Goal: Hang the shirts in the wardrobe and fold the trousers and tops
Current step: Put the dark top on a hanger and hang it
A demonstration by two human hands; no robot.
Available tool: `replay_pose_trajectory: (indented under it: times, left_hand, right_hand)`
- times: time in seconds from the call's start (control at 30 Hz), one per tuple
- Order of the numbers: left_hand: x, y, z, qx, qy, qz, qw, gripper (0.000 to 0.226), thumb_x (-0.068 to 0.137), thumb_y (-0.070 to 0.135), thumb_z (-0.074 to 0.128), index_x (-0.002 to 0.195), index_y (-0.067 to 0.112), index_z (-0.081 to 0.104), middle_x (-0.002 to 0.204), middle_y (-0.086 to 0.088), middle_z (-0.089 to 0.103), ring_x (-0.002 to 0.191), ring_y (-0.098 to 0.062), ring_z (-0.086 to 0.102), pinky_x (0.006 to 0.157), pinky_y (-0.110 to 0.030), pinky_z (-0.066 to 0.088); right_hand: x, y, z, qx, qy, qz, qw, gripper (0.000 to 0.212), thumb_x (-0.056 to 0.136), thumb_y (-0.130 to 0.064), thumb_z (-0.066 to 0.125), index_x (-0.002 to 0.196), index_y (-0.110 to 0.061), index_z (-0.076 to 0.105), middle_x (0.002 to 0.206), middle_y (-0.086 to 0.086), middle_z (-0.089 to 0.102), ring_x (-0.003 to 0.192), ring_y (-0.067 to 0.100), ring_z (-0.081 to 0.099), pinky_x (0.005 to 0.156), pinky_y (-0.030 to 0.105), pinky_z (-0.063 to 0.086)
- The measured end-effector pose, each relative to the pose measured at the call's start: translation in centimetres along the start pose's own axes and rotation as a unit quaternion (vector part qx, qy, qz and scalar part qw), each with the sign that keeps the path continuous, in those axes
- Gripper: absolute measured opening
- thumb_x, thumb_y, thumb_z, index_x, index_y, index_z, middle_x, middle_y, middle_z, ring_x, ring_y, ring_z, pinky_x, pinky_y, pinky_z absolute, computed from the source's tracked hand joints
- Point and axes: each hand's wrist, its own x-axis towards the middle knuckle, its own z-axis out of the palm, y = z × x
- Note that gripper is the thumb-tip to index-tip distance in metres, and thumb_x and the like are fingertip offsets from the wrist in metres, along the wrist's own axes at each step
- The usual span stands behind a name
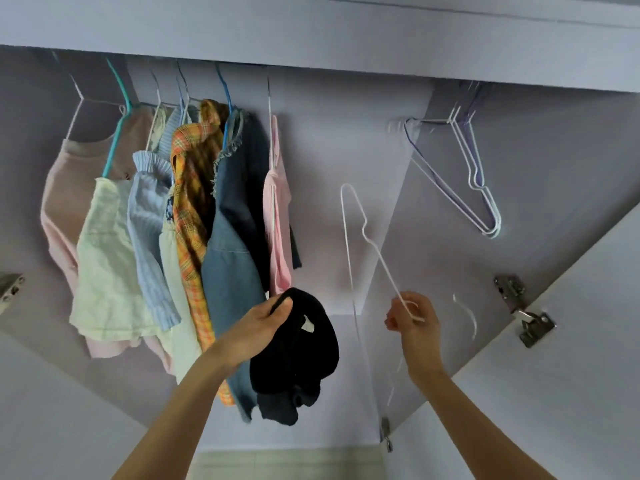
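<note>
Left hand (266, 320) is gripping a black top (298, 355) by its neck, white label showing, fabric bunched and drooping in front of the open wardrobe (346, 140); right hand (412, 317) pinches a thin white wire hanger (363, 233) by the hook, frame pointing up; hung clothes (173, 220) fill the rail's left end; spare hangers (474, 178) at its right end.

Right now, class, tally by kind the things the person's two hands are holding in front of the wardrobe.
Black garment, gripped by the left hand: 1
White wire hanger, pinched by the right hand: 1
Total: 2
</note>
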Motion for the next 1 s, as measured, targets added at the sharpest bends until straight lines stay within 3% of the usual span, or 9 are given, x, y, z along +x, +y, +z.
replay_pose_trajectory:
  times: [0.07,0.17,0.3,0.4,0.47,0.6,0.73,0.87,1.0]
  left_hand:
    - [-0.7,-0.4,-0.2,0.007,-0.009,-0.002,1.0,0.023,0.095,0.032,0.048,0.116,0.033,0.057,0.109,0.01,0.065,0.101,-0.004,0.06,0.089,-0.021,0.047]
    - [-1.5,-0.4,-0.7,0.011,0.022,0.006,1.0,0.026,0.094,0.02,0.054,0.109,0.041,0.057,0.107,0.011,0.065,0.101,-0.007,0.06,0.087,-0.021,0.046]
    - [-2.5,-0.4,-1.1,0.047,0.05,0.009,0.998,0.035,0.097,0.012,0.045,0.112,0.041,0.059,0.121,0.005,0.06,0.112,-0.015,0.055,0.104,-0.032,0.04]
    - [-3.4,-0.2,-0.6,0.088,0.059,0.016,0.994,0.031,0.098,0.014,0.042,0.111,0.036,0.059,0.122,0.001,0.059,0.113,-0.017,0.055,0.106,-0.035,0.039]
    - [-4.1,0.1,-0.2,0.1,0.055,0.029,0.993,0.029,0.099,0.015,0.042,0.113,0.033,0.059,0.122,0.002,0.06,0.115,-0.016,0.054,0.106,-0.032,0.037]
    - [-6.8,2.3,-0.2,0.002,0.03,0.064,0.997,0.027,0.098,0.017,0.043,0.112,0.027,0.063,0.116,0.001,0.065,0.112,-0.016,0.058,0.101,-0.03,0.043]
    - [-9.8,4.9,-2.4,-0.105,0.012,0.102,0.989,0.028,0.09,0.02,0.05,0.113,0.023,0.065,0.107,-0.002,0.07,0.101,-0.014,0.065,0.082,-0.019,0.051]
    - [-11.8,4.2,-5.8,0.127,0.099,0.031,0.986,0.043,0.082,0.007,0.067,0.119,0.029,0.06,0.096,0.008,0.067,0.096,-0.007,0.061,0.085,-0.014,0.047]
    - [-11.2,0.4,-6.7,0.376,0.135,-0.075,0.914,0.05,0.084,0.002,0.057,0.127,0.025,0.051,0.115,0.003,0.054,0.101,-0.012,0.049,0.085,-0.015,0.037]
  right_hand:
    - [-0.9,0.4,-0.6,-0.029,-0.015,0.011,0.999,0.009,0.092,-0.013,0.055,0.097,-0.011,0.061,0.062,0.001,0.055,0.053,0.006,0.05,0.055,0.013,0.046]
    - [-2.4,1.1,-0.7,-0.032,0.034,0.03,0.998,0.024,0.092,-0.025,0.054,0.075,-0.012,0.065,0.054,-0.004,0.052,0.05,0.003,0.044,0.05,0.006,0.037]
    - [-3.3,-0.5,-0.3,0.176,0.092,0.126,0.972,0.049,0.095,-0.031,0.049,0.048,-0.018,0.044,0.035,-0.009,0.039,0.034,0.002,0.032,0.039,0.014,0.03]
    - [-3.5,-2.1,0.7,0.364,0.011,0.195,0.911,0.058,0.098,-0.025,0.042,0.041,-0.023,0.03,0.035,-0.007,0.024,0.03,0.007,0.02,0.033,0.019,0.018]
    - [-3.7,-3.0,2.1,0.404,-0.038,0.205,0.891,0.061,0.098,-0.02,0.04,0.038,-0.022,0.028,0.034,-0.007,0.021,0.03,0.007,0.017,0.032,0.019,0.017]
    - [-4.6,-3.4,6.0,0.353,-0.099,0.178,0.913,0.06,0.094,-0.011,0.041,0.038,-0.024,0.024,0.035,-0.007,0.02,0.032,0.007,0.017,0.038,0.02,0.017]
    - [-5.5,-1.4,8.2,0.229,-0.093,0.18,0.952,0.057,0.093,-0.011,0.048,0.041,-0.019,0.024,0.038,-0.007,0.022,0.036,0.007,0.02,0.044,0.021,0.022]
    - [-3.4,-1.5,7.1,0.11,-0.059,0.065,0.99,0.051,0.093,-0.011,0.05,0.049,-0.014,0.026,0.038,-0.011,0.023,0.038,0.004,0.023,0.048,0.022,0.026]
    - [-1.1,-3.9,6.2,0.052,-0.086,-0.111,0.989,0.057,0.089,0.001,0.049,0.046,-0.022,0.021,0.034,-0.01,0.02,0.033,0.004,0.022,0.04,0.01,0.02]
